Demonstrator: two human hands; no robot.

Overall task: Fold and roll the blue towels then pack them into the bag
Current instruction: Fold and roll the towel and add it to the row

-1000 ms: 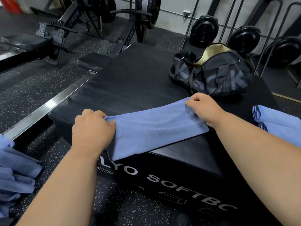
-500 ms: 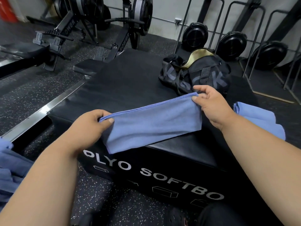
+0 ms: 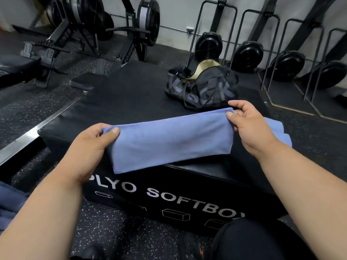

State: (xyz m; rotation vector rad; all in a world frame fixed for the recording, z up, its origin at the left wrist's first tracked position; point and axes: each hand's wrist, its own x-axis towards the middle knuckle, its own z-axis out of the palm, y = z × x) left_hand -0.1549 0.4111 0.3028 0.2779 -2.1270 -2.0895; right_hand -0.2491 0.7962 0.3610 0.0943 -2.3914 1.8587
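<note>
Blue cloth, the folded towel, now hangs lifted off the black plyo box surface, where a second ago it lay flat. The left hand pinches its upper left corner and the right hand pinches the upper right, stretching the top edge taut. Judging by this, another fold is being set up before rolling. The bag sits open at the far side of the box, and more blue towels lie behind the right wrist.
</note>
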